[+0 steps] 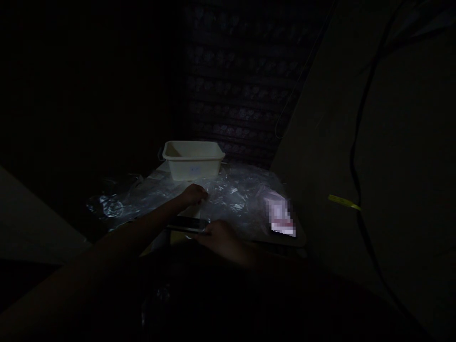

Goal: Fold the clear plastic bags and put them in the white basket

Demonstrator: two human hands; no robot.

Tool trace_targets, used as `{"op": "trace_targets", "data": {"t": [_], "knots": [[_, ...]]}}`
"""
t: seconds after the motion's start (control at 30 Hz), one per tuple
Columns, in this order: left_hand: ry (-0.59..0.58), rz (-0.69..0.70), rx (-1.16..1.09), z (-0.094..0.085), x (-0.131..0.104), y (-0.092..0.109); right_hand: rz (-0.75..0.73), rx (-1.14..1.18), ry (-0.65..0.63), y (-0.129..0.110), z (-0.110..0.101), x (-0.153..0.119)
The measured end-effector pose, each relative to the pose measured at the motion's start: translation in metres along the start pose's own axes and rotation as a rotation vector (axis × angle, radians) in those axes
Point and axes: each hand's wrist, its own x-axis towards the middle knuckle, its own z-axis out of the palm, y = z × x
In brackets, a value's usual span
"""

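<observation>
The scene is very dark. My left hand [194, 194] reaches over a table covered with crumpled clear plastic [235, 194]. Its fingers are closed on what looks like the edge of the plastic, in front of a white tub [195, 166]. Nearer to me, my right hand [219, 235] is pinched at the table's front edge, beside the right end of a dark flat strip [187, 222]. What its fingertips hold is too dark to make out. A pale patch, perhaps paper, shows between the two hands.
At the table's right lies a bright, blurred-out packet or sheet [281, 213]. A dark cable with a yellow tag [342, 202] hangs along the panel on the right. Loose plastic [110, 206] bunches at the left edge. Behind the table stands a dark patterned surface [242, 95].
</observation>
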Motion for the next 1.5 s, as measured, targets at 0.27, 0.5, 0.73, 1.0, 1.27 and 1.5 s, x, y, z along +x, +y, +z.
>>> {"op": "trace_targets", "data": {"t": [0.27,0.5,0.73,1.0,1.27,1.5], "knots": [[-0.122,0.081,-0.105,-0.002,-0.001,-0.004,0.073,0.058,0.113,0.004,0.001,0.001],[-0.163,0.086,-0.166,-0.004,0.0,-0.012,0.166,0.272,0.034,0.0,-0.004,-0.007],[-0.084,0.095,-0.219,0.001,0.005,-0.015,0.216,0.523,-0.017,-0.006,-0.005,-0.013],[-0.076,0.15,-0.206,-0.001,0.009,-0.022,0.264,0.611,-0.048,-0.004,-0.007,-0.013],[0.017,0.221,-0.081,0.002,0.009,-0.024,0.273,0.537,-0.075,0.006,-0.003,-0.01],[0.186,0.415,0.338,-0.016,-0.003,-0.022,0.188,0.179,-0.054,0.011,-0.015,-0.003]]}}
